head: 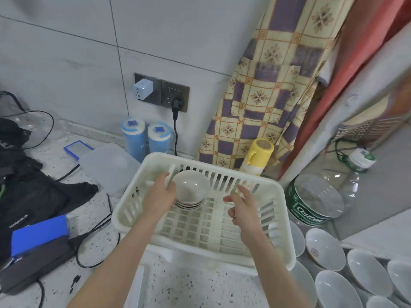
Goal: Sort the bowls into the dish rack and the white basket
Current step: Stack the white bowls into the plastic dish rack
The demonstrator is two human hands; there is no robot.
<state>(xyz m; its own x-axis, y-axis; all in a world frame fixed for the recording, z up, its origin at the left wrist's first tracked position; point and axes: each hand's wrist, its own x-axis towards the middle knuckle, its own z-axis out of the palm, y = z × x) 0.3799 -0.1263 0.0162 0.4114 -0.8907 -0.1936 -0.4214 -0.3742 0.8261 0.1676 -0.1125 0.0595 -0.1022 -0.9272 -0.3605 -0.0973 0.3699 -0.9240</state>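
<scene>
My left hand (pixel 159 196) clamps a small stack of bowls (pixel 191 190) over the white basket (pixel 275 221), toward its far-left corner; just right of the stack, my right hand (pixel 241 204) hovers loosely curled, holding nothing.

The white basket (pixel 275 196) is a slotted plastic tub with a gridded floor, sitting upright on the speckled tabletop (pixel 184 283). Inside the basket, at its far left corner, a short stack of small pale bowls (pixel 191 190) is tilted on edge with the insides facing the viewer, dark rims showing below. To the right of the basket and lower down, a row of larger white bowls (pixel 364 272) stands on edge, overlapping one another. The rack under them is barely visible.
</scene>
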